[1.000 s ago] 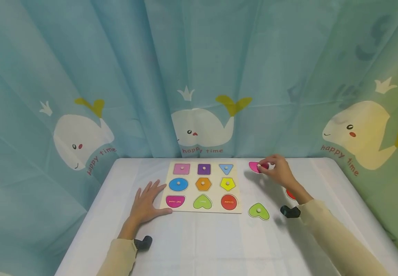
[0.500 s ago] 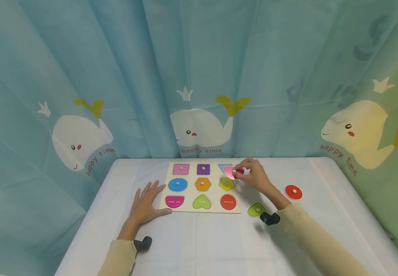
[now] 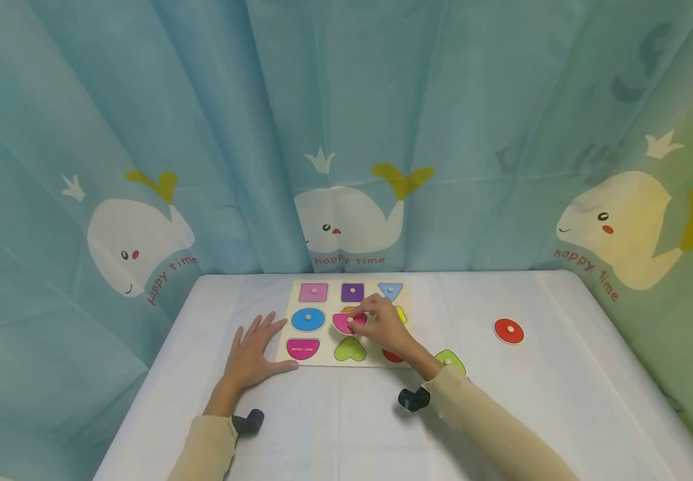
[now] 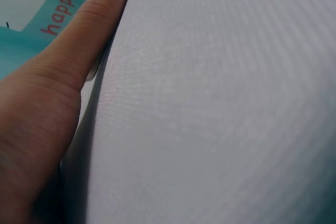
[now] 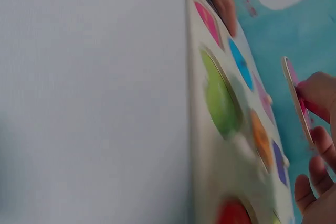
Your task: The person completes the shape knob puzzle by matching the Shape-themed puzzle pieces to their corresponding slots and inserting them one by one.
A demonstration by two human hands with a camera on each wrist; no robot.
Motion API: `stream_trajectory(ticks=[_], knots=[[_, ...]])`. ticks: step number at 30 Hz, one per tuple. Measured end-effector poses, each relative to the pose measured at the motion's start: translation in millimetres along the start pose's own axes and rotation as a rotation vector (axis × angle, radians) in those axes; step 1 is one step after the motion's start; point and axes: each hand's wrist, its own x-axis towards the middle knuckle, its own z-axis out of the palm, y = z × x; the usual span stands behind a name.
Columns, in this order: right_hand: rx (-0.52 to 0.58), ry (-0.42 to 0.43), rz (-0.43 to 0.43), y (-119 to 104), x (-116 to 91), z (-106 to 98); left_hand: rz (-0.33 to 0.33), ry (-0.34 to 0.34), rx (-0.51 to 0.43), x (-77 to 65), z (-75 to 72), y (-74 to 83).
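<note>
A pink half-round puzzle piece with a small knob is pinched between the thumb and fingers of my right hand. It hangs above the middle of the wooden puzzle board, and in the right wrist view the piece is clearly apart from the board. My left hand lies with fingers spread at the board's left edge, its fingertips touching it. The half-round slot at the near left shows printed lettering. Beside it is the green heart slot; the red circle slot is partly hidden by my right hand.
A red circle piece lies on the white table to the right. The green heart piece is partly covered by my right forearm. Knobbed pieces sit in the board, among them the blue oval and purple square. A curtain hangs behind.
My right hand has lifted the pink half-round piece from the table's far right and carried it left over the board. The left hand has stayed in place.
</note>
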Motion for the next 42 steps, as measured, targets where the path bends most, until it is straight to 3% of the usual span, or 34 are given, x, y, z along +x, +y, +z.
stream_trajectory(ticks=[7,14,20,26,42], knots=[[0.016,-0.051,0.047,-12,3,42,-0.008,-0.024,0.019,-0.3,-2.5,2.4],[0.024,-0.01,-0.073,-19,3,76,0.01,-0.005,0.013,-0.4,-2.5,2.4],[-0.092,0.034,-0.094,-25,5,96,0.038,0.036,0.012,-0.9,-2.8,1.6],[-0.173,0.012,-0.034,-28,2,105,0.039,0.024,0.005,0.1,-1.3,0.2],[-0.27,-0.02,-0.001,-33,0,109,0.025,0.006,0.004,1.3,-0.6,-1.4]])
